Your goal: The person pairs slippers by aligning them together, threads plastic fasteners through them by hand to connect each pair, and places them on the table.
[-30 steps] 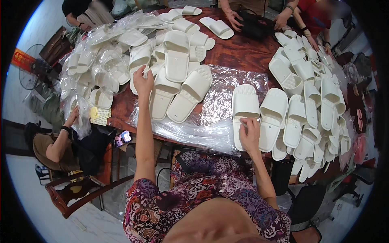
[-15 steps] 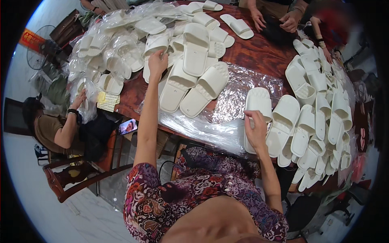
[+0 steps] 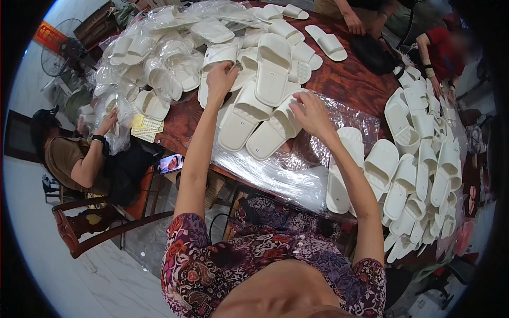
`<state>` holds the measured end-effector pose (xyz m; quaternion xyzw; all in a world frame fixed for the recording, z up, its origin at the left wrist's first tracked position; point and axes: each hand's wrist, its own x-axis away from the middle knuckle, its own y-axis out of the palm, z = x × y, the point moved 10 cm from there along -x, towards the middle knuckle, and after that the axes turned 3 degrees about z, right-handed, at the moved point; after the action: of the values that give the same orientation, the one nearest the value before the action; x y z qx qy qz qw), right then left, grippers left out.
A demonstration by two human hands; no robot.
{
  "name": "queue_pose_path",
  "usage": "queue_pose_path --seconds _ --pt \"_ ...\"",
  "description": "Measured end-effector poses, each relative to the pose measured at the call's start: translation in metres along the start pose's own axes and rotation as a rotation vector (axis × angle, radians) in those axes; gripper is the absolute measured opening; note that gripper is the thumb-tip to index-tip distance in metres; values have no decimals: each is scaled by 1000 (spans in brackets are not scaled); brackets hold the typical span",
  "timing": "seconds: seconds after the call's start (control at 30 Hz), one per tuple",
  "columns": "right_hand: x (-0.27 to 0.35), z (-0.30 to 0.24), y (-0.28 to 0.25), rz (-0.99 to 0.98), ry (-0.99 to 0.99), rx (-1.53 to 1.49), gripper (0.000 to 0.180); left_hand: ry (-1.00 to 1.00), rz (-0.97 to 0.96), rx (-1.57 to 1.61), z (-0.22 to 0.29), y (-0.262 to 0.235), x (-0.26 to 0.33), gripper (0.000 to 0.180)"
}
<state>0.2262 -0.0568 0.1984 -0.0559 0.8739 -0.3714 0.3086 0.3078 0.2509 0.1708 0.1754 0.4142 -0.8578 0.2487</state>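
Note:
My left hand (image 3: 221, 82) is closed at the strap of a white slide slipper (image 3: 212, 59) on the left of the near pile, its fingertips partly hidden. My right hand (image 3: 312, 113) rests at the right edge of another white slipper (image 3: 270, 137), thumb and fingers apart by its strap. Beside that one lies a similar slipper (image 3: 238, 126), and a further slipper (image 3: 273, 71) lies across the top of them. Clear plastic bags (image 3: 281, 177) lie flat under the near slippers along the table edge.
Bagged slippers (image 3: 164, 50) heap at the far left; loose slippers (image 3: 419, 153) pile at the right. A seated person (image 3: 74, 153) handles a bagged slipper at left, by yellow sticker sheets (image 3: 146, 127) and a phone (image 3: 169, 163). Other people's hands (image 3: 355, 24) work at the far side.
My right hand has moved from the slipper at the right, up and left, to the slipper in the middle. My left hand stays at its slipper. The whole view has shifted slightly.

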Motion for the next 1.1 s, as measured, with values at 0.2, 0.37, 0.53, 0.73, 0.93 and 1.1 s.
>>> queue_pose_path --seconds 0.2,0.37,0.53,0.73,0.93,1.1 --pt "-32 47 39 -67 221 -111 44 0 30 -39 6 0 -6 32" --pt "-36 74 62 -150 448 -326 47 15 28 -128 14 0 -7 27" --pt "-38 81 68 -222 553 -245 47 44 43 -152 24 -2 -6 20" --pt "-29 93 77 -125 680 -567 39 83 138 -111 31 -12 5 14" --pt "-34 78 53 -51 655 -621 37 227 282 -190 53 -40 13 15" --pt "-35 56 37 -9 609 -759 34 272 298 -153 74 -60 27 11"
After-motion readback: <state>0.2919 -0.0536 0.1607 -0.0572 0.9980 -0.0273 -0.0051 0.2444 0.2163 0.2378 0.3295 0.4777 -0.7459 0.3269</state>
